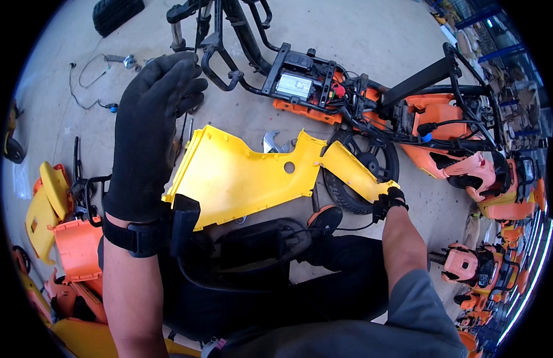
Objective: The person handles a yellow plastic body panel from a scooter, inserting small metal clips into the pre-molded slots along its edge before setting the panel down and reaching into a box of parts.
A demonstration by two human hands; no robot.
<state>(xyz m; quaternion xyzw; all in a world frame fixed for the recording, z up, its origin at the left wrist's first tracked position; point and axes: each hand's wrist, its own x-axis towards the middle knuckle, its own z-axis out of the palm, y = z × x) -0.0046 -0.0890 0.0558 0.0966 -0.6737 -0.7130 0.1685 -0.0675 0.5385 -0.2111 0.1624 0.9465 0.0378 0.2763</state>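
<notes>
A large yellow plastic body panel (246, 179) with a round hole spreads across the middle of the head view, above my knees. At its right end a narrow yellow strip (354, 170) slants down to my right hand (391, 201). My right hand, in a black glove, is closed on the strip's tip. Whether strip and panel are one piece, I cannot tell. Raised beside the panel's left edge is my left hand (154, 119), also black-gloved. Its fingers are bent and slightly apart, with nothing visible in them. A dark strap with a black box (185, 224) is around the left wrist.
Beyond the panel stands a stripped scooter frame (354, 95) with orange parts and wiring. A black wheel (366, 164) lies partly under the strip. Metal tools (273, 142), a cable (79, 89) and a tyre (115, 13) lie on the floor. Orange and yellow panels (76, 247) crowd the left.
</notes>
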